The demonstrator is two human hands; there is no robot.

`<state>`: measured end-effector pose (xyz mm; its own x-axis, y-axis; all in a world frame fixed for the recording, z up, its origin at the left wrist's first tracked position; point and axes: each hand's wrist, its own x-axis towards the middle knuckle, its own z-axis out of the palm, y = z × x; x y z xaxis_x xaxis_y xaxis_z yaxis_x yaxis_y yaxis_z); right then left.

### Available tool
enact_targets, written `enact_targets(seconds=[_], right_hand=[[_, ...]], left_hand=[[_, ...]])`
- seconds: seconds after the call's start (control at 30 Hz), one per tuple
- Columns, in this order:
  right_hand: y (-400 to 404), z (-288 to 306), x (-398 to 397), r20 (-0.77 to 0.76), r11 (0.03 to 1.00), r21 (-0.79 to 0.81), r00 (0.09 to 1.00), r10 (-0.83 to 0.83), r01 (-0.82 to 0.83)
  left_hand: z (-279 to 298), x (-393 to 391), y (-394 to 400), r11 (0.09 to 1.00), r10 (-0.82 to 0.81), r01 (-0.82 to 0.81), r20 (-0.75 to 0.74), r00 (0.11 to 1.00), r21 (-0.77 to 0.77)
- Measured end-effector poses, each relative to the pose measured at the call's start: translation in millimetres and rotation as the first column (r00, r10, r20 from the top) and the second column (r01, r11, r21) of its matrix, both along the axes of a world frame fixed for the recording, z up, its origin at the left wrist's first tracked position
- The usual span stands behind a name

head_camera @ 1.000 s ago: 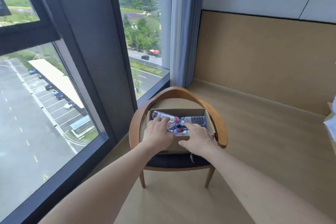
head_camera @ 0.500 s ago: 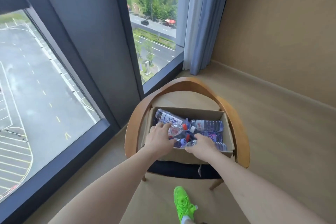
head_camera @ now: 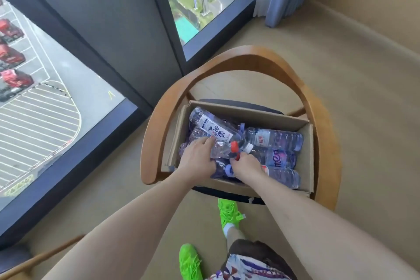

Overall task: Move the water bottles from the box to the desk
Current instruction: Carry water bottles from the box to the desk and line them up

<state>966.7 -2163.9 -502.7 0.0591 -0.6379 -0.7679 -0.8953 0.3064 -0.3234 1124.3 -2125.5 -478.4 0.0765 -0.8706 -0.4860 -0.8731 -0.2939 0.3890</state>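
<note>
Water bottles point(head_camera: 276, 138) of clear ribbed plastic lay heaped on their sides in an open cardboard box point(head_camera: 308, 157) set on the dark seat of a curved wooden chair point(head_camera: 245, 57). Left hand point(head_camera: 196, 159), reaching in palm down, curled its fingers on a red-capped bottle point(head_camera: 223, 151) with a white label. Right hand point(head_camera: 246, 167) curled just beside that cap; what it gripped was hidden beneath it. Bottles deeper in the pile blurred together.
</note>
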Motion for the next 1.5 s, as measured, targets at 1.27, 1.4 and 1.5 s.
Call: enact_targets(seconds=[1.27,1.4,1.5], right_hand=[[-6,89,-7,0.3,0.852,-0.465,0.948,-0.104,0.24],[7,116,-16,0.568,0.632,-0.424,0.734,-0.372,0.649],[5,138,-17,0.725,0.377,-0.217,0.407,-0.555,0.9]], left_hand=[[59,10,-36,0.997,0.056,-0.043,-0.211,0.976,0.063],[93,17,-41,0.985,0.169,-0.144,-0.37,0.914,0.096],[117,17,-46,0.966,0.249,-0.168,-0.546,0.8,0.195]])
